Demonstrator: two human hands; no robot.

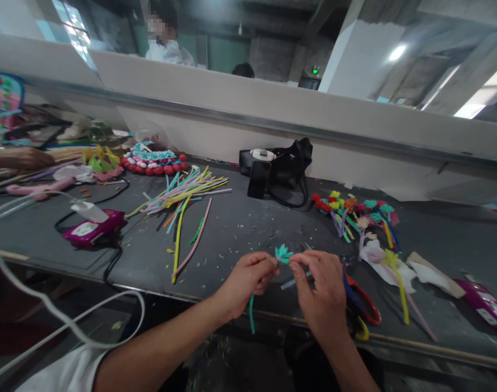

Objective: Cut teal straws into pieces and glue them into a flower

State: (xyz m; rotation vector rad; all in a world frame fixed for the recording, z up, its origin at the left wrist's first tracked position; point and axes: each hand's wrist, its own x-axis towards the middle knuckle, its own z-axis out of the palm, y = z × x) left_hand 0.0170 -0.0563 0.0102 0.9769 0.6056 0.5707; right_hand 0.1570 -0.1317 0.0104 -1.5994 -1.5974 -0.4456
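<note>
A teal pipe-cleaner flower (283, 253) is held up over the front edge of the table. My left hand (252, 277) pinches its base, and the teal stem hangs below that hand. The fingertips of my right hand (320, 283) close on a petal at the flower's right side. Close by my right hand lie scissors (368, 305) with red and blue handles, partly hidden behind it. A thin clear stick (293, 282) rests on the table between the hands.
Loose pipe cleaners (186, 190) lie in a pile at left centre. Finished flowers (350, 209) sit at right. Purple glue guns (93, 228) stand at both sides, with a white cable at left. A black bag (291, 163) and phone (258, 179) are at the back. Another person's hand (31, 159) is far left.
</note>
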